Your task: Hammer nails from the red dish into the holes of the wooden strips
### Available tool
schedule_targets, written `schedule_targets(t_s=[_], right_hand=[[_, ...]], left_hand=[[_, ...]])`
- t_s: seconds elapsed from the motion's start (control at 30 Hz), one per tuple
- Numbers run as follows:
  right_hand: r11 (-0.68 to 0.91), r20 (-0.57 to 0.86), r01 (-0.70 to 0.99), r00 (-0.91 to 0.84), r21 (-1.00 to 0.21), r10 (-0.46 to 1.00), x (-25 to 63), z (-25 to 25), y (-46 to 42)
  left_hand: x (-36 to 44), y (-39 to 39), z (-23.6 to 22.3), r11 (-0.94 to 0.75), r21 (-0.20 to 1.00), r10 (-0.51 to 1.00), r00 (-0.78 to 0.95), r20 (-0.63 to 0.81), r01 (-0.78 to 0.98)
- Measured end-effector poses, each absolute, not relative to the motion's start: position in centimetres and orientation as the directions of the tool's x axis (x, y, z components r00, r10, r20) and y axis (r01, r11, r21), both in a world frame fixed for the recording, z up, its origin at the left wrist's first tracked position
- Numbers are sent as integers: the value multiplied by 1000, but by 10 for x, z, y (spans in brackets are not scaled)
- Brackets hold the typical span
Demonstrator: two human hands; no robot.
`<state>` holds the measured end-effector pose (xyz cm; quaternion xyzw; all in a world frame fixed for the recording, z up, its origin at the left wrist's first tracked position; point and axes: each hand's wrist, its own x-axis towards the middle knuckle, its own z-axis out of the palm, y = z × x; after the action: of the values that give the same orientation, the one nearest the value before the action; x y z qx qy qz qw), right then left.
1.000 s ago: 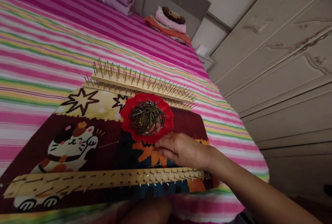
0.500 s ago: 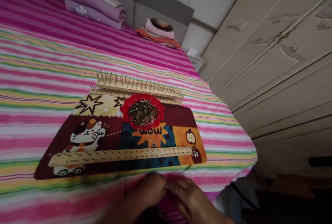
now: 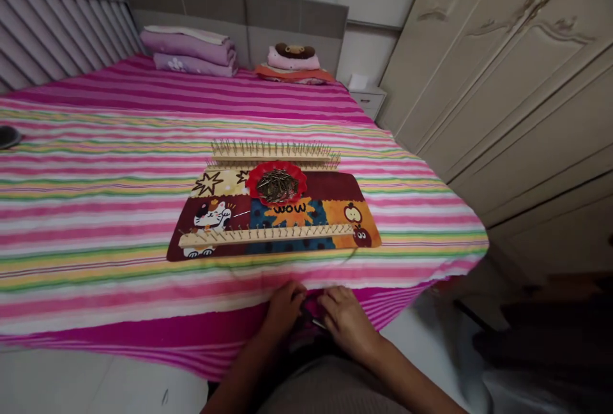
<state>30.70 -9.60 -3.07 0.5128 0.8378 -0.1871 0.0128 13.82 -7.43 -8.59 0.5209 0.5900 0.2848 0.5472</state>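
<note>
My left hand (image 3: 285, 306) and my right hand (image 3: 348, 321) are close together at the near edge of the bed, low in the view. The fingers of both are curled inward. Between them shows a small dark shape with a short pale tip; what it is I cannot make out. Beyond the hands lies a patterned mat (image 3: 335, 206). A long wooden strip (image 3: 268, 234) set with a row of nails rests along its near side. Behind that, a red scalloped bowl (image 3: 252, 189) holds a pile of loose nails (image 3: 276, 185).
At the mat's far side stand more wooden strips (image 3: 272, 160) with upright nails. A striped sheet (image 3: 96, 209) covers the bed. Folded bedding (image 3: 191, 50) lies by the headboard. A wardrobe (image 3: 479, 69) lines the right. A dark round object (image 3: 8, 137) sits far left.
The view has tilted up and drawn back, so the mat and bowl look smaller and farther away. My hands remain close together, now showing over the bed's front edge.
</note>
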Motion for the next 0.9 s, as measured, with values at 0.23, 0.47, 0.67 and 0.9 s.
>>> schedule_targets(t_s=[0.23, 0.47, 0.67, 0.9], right_hand=[[384, -343, 893, -445, -234, 827, 304, -34, -115], [308, -437, 912, -401, -270, 805, 296, -41, -112], [155, -446, 892, -356, -425, 822, 307, -38, -116], [-185, -634, 785, -311, -591, 708, 328, -43, -117]], left_hand=[[142, -81, -90, 370, 926, 928, 10, -371, 76], [142, -88, -95, 355, 935, 935, -1, -355, 13], [134, -97, -100, 233, 971, 972, -26, -232, 53], [131, -109, -104, 115, 971, 993, -21, -114, 209]])
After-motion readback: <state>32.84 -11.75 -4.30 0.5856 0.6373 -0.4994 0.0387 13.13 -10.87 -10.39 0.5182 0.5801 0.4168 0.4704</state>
